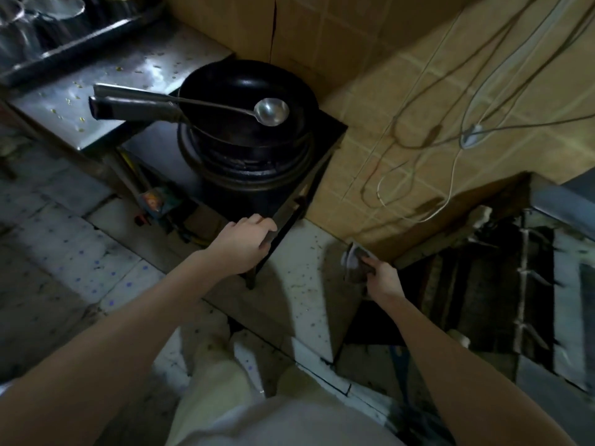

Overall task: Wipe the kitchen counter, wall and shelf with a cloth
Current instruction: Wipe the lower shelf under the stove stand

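Observation:
My right hand (pixel 384 280) is closed on a crumpled grey cloth (pixel 354 260), held low near the foot of the tan tiled wall (pixel 402 101). My left hand (pixel 244 244) grips the front corner edge of a black stove stand (pixel 325 146). On that stand sits a black wok (pixel 248 98) with a steel ladle (pixel 270 112) lying across it. A steel counter (pixel 106 82), speckled with crumbs, lies to the left of the wok.
Loose cables (pixel 450 130) dangle across the wall. A tray with steel vessels (pixel 48 30) sits at the back left. A dark metal rack (pixel 502 297) stands at the right. Speckled floor tiles (pixel 309 284) lie below, and clutter is stored under the counter.

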Demonstrator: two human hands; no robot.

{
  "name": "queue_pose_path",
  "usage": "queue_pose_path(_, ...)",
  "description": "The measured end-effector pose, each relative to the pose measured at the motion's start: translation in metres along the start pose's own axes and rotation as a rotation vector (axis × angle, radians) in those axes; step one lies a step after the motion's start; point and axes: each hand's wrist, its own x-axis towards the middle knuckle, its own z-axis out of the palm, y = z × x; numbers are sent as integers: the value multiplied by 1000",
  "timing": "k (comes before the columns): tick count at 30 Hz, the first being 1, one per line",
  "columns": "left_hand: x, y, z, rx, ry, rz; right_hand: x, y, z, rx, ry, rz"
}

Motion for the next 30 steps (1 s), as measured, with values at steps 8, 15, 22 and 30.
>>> queue_pose_path(8,9,21,25,-40,-70,73,-8,35,10,72,21,97)
queue_pose_path(15,30,9,27,-16,-74,153,-15,31,39,168,41,147)
queue_pose_path(22,54,15,64,16,-95,199,-2,32,68,210,28,144)
queue_pose_path(30,105,3,168,49,-83,172,49,68,130,248,86,166)
